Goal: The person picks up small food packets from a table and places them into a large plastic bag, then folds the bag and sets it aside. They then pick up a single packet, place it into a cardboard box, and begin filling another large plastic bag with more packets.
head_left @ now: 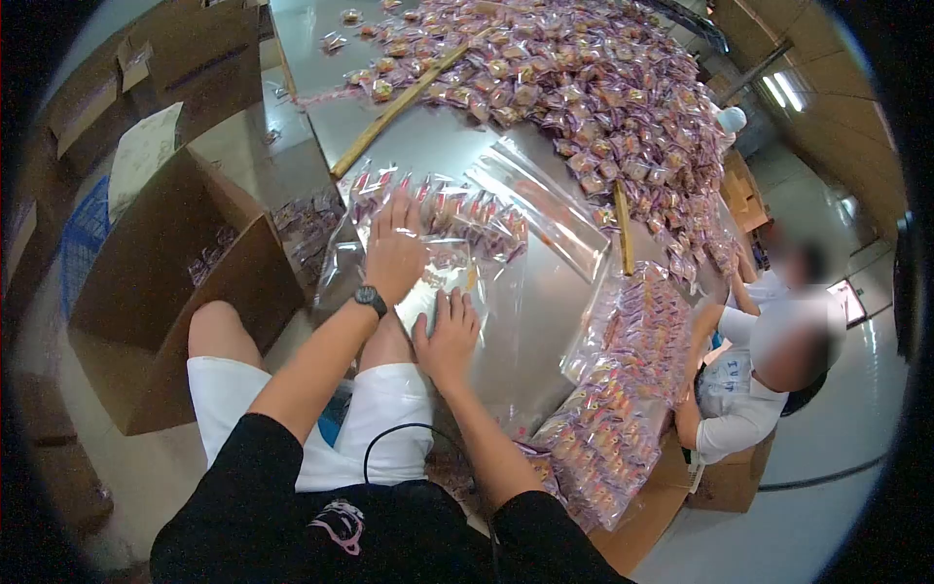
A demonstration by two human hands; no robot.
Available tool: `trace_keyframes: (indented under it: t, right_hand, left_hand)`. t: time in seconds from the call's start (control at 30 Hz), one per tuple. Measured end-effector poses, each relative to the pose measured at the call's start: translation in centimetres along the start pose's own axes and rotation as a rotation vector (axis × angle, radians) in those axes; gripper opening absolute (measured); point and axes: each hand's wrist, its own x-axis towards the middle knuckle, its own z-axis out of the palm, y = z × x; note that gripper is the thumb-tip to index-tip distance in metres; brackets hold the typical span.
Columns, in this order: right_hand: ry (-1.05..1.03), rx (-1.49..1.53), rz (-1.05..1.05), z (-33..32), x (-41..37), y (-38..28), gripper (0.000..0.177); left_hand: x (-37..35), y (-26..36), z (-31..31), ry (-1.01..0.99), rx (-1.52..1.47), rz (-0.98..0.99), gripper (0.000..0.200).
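Note:
On the metal table in front of me lies a large clear plastic bag (499, 282) with small wrapped snack packets (477, 216) lined up in its far end. My left hand (396, 251), with a black watch on the wrist, rests on the bag beside the row, its fingers stretched out over the film. Nearer to me, my right hand (449, 336) lies flat with fingers apart on the bag's near part, close to the table edge. Neither hand grips anything that I can see. Flat clear bags (540, 204) lie just beyond the row.
A heap of loose packets (603, 92) covers the far table, with wooden strips (404, 104) beside it. Filled bags (618, 409) lie at the right. An open cardboard box (146, 292) stands left of my legs. Co-workers (744, 380) are at the right side.

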Motion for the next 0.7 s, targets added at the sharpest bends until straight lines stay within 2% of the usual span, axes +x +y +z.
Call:
trace_keyframes:
  t: [0.07,0.1,0.17,0.3,0.4,0.53,0.63,0.7]
  right_hand:
    - [-0.003,0.031,-0.004,-0.5,0.0,-0.2,0.055]
    - [-0.001,0.035,-0.005,-0.4,0.0,-0.1,0.055]
    - [0.007,0.054,-0.006,-0.6,0.1,-0.1,0.054]
    - [-0.002,0.063,-0.003,-0.2,-0.1,0.2,0.055]
    - [-0.002,0.075,0.008,-0.4,0.2,0.1,0.056]
    - [-0.047,0.07,0.02,-1.4,0.5,0.1,0.056]
    - [-0.063,0.086,0.032,-1.1,0.2,0.0,0.056]
    - [-0.032,0.089,0.031,-0.7,0.4,0.3,0.056]
  left_hand:
    - [0.3,-2.0,1.5,-0.061,0.085,-0.014,0.071]
    - [0.6,-2.9,2.2,-0.005,0.049,0.027,0.071]
    - [1.2,-2.5,2.1,-0.022,-0.068,-0.089,0.068]
    - [1.5,-2.9,2.1,-0.007,0.046,0.075,0.056]
    - [1.0,-2.7,2.2,-0.066,-0.039,0.201,0.057]
    - [0.5,-2.1,4.6,0.024,0.086,0.207,0.057]
    - [0.8,-1.2,3.7,-0.029,0.0,0.162,0.055]
    - [0.9,-1.6,4.8,0.011,-0.003,0.197,0.054]
